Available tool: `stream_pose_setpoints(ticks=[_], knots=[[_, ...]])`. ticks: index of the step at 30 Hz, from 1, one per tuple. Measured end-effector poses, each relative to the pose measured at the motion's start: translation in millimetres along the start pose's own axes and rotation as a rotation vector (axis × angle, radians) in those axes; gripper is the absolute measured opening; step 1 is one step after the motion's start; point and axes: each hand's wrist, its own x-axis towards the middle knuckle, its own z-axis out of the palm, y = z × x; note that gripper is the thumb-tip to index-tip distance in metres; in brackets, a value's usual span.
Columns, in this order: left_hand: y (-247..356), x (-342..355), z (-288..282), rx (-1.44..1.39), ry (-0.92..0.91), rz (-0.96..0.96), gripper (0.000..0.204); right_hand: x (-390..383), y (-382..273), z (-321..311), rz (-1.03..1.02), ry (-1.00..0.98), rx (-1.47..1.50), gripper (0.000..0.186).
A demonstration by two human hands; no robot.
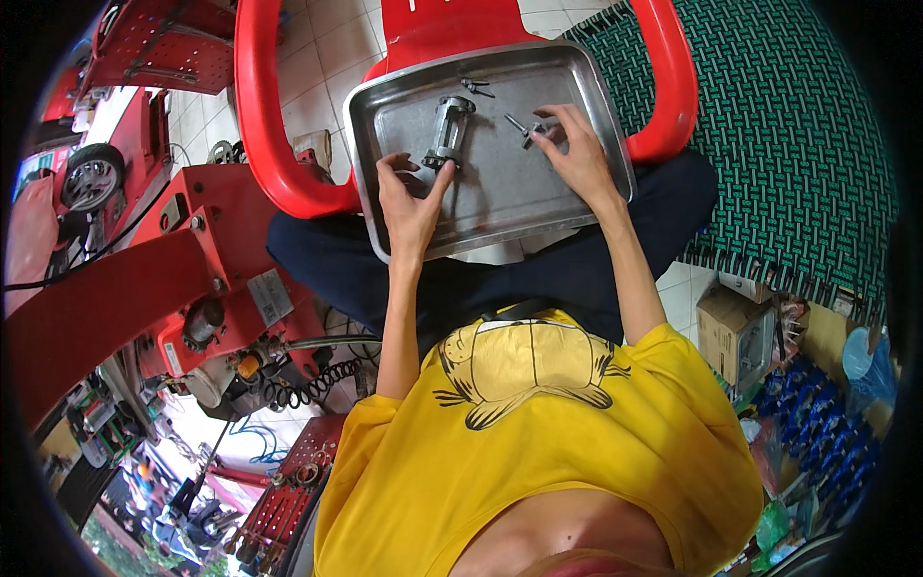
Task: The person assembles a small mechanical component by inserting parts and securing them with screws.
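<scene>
A metal tray (500,207) with raised walls rests on a red plastic chair in front of me. In it lies a cylindrical metal part (449,130) with dark ends, tilted slightly. My left hand (409,197) is at its near end, fingers apart, with the thumb at or touching the dark end. Over the tray's right side, my right hand (580,159) pinches a small metal part (526,130) with a thin pin sticking out toward the far left. A small dark metal piece with thin prongs (476,87) lies near the tray's far wall.
The red chair (258,115) has arms curving around both sides of the tray. Red machinery (221,231) with hoses stands at left, near a wheel (93,178). A green patterned woven mat (769,125) lies at right, above a cardboard box (728,332).
</scene>
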Motion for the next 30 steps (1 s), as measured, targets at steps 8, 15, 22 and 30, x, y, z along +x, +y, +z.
stream_pose_setpoints(ticks=[8, 15, 22, 30], knots=[[-1.9, 6.4, 5.1, 0.075, -0.046, 0.113, 0.063, -2.0, 1.3, -2.1, -0.006, -0.098, -0.122, 0.056], [1.4, 6.6, 4.9, 0.099, -0.087, 0.078, 0.065, 0.8, -0.7, -6.0, 0.009, -0.108, -0.106, 0.050], [2.3, 6.9, 2.7, 0.068, -0.103, 0.052, 0.064, -0.5, 3.6, -3.7, 0.038, -0.074, -0.181, 0.034], [-6.5, 7.4, 3.0, 0.064, 0.124, 0.108, 0.057, 1.5, 0.8, -2.6, 0.048, 0.015, -0.108, 0.024]])
